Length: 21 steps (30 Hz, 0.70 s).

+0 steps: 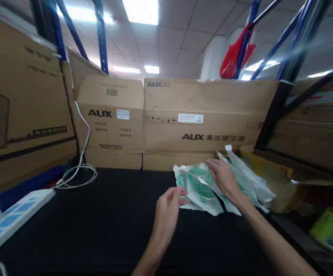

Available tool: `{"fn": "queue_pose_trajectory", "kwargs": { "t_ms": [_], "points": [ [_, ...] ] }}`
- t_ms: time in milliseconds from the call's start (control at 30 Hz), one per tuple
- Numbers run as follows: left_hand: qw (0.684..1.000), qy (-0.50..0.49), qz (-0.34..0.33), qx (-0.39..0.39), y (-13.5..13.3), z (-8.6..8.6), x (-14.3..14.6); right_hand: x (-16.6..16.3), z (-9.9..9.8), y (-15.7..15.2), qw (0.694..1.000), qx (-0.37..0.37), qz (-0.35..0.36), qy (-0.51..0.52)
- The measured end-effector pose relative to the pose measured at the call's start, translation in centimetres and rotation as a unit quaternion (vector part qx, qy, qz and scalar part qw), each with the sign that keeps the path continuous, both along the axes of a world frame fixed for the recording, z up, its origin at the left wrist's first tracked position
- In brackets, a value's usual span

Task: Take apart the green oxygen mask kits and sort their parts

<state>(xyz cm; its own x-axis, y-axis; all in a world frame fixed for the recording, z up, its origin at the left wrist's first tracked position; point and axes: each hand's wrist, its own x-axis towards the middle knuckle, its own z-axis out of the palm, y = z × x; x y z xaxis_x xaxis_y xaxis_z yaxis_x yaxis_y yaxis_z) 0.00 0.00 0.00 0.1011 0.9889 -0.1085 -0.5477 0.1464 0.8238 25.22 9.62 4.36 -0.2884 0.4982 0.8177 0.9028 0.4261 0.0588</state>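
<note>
A heap of clear plastic bags with green coiled tubing inside (201, 188) lies on the black table top (97, 222), right of centre near the back. My right hand (224, 178) rests on top of the heap, fingers spread and laid flat on the bags. My left hand (169, 209) hovers just left of the heap, fingers loosely curled, its fingertips close to the nearest bag's edge; whether it pinches the bag cannot be made out.
Tall AUX cardboard cartons (195, 122) wall off the back and left. A white cable (78, 174) coils at the back left. A white power strip (14, 216) lies at the left edge. An open cardboard box (272, 172) stands right of the bags.
</note>
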Motion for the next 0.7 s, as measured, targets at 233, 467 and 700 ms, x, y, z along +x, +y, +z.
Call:
{"fn": "queue_pose_trajectory", "kwargs": {
  "t_ms": [233,467,700],
  "points": [
    [0.995,-0.066,-0.072,-0.019,4.1,3.7,-1.2,-6.1,3.7,-3.1,0.995,0.067,0.067,0.011],
    [0.992,-0.119,-0.04,0.017,5.2,1.6,-4.7,-13.6,-2.1,-10.1,0.987,0.028,0.096,0.126],
    [0.996,-0.085,-0.04,-0.005,5.4,-0.2,-8.1,-14.7,-6.4,-14.9,0.732,-0.246,0.067,0.632]
  ]
}}
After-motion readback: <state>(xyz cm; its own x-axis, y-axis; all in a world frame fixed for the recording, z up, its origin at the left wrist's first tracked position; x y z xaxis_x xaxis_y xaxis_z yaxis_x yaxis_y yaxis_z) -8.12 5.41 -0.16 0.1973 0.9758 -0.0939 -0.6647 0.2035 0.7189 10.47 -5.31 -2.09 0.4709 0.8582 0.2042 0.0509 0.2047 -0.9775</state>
